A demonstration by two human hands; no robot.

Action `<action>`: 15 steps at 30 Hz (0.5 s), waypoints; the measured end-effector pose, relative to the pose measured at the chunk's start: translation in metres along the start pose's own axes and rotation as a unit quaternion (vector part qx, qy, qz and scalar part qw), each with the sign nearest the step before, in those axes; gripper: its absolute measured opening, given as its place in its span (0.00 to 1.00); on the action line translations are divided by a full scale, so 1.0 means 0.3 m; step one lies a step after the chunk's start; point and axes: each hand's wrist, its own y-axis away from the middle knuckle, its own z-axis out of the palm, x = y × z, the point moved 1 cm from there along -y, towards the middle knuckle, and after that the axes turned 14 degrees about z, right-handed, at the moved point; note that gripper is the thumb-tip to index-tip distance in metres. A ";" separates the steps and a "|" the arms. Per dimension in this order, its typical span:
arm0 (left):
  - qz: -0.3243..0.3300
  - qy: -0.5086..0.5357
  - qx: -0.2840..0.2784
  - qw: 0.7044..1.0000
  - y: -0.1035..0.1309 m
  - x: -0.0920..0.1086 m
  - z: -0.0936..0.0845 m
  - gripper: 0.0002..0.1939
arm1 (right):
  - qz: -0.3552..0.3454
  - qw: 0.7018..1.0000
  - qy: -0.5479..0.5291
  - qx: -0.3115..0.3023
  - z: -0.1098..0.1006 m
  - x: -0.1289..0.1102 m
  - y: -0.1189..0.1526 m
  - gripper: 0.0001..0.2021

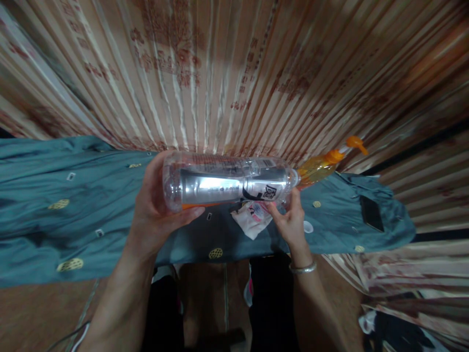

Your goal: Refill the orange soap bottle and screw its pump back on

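Cloth (117, 195) spreads beneath the big clear bottle (220, 181), which is held sideways: left hand (154, 210) wraps round its base, right hand (292, 220) grips near its neck. Firm support at the base and light fingers at the neck look best, so the thin plastic doesn't buckle, with the neck end steady beside the pump bottle (317, 171); whether they touch, I can't tell.

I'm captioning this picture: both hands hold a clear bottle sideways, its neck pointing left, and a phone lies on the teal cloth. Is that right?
Pointing left is wrong: in the head view, the neck of the clear bottle points right, toward the orange pump. The left hand and right hand do hold it sideways, and a phone lies on the teal cloth.
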 end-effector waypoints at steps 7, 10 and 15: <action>0.021 0.002 0.000 1.000 -0.002 0.002 0.003 0.49 | 0.005 1.000 0.003 0.004 0.001 -0.004 0.000 0.37; 0.019 -0.001 0.001 1.000 -0.002 0.000 0.002 0.49 | 0.002 1.000 0.003 0.004 0.000 -0.007 0.001 0.37; -0.007 0.003 0.006 1.000 0.004 -0.002 0.000 0.52 | 0.000 1.000 0.005 -0.002 0.000 -0.004 0.002 0.38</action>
